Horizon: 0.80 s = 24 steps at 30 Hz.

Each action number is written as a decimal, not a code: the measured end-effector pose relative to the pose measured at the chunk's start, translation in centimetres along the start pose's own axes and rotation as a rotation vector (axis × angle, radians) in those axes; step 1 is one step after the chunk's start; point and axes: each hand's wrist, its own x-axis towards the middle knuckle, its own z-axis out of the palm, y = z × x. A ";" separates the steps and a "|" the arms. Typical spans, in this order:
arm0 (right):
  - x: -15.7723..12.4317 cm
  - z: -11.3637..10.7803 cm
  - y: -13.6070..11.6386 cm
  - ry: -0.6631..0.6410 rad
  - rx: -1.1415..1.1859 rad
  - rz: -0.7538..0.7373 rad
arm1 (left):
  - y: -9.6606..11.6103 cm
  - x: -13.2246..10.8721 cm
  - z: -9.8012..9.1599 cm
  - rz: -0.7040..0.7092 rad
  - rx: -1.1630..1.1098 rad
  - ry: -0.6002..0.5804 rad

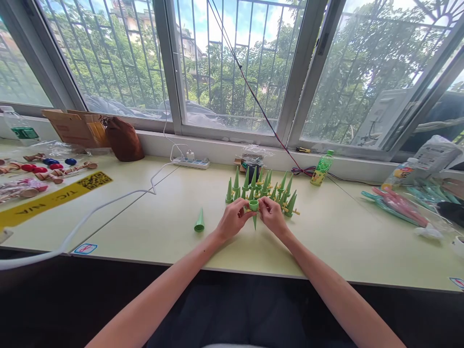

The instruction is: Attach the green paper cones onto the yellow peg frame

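Observation:
Between my two hands I hold a green plastic cone (253, 206), its round opening upward and its point toward the table. My left hand (234, 216) pinches its left side, fingers closed. On the opposite side, my right hand (272, 215) has its fingertips pressed together close to the rim, with a small yellow bit showing near the fingers. Just beyond the hands stands a cluster of green cones (289, 193), points up, with yellow pieces sticking out low on their sides. One single green cone (199, 221) lies tilted to the left of my hands, its hollow base facing me.
A power strip (191, 162) with a white cable (119, 197) lies at the back left. A green-capped bottle (322, 168) stands behind, to the right. Wooden toys (54, 175) and a brown pouch (123, 139) are at left. Plastic bags (402, 208) lie at right.

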 end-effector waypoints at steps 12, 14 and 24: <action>0.0 0.1 -0.2 -0.026 0.020 0.023 | 0.2 -0.1 -0.3 0.084 -0.013 -0.019; 0.0 0.1 -0.1 -0.028 0.025 0.019 | 0.3 -0.1 -0.4 0.103 0.008 -0.032; 0.1 0.0 -0.1 -0.022 -0.003 0.008 | 0.1 -0.2 -0.6 0.168 0.097 -0.036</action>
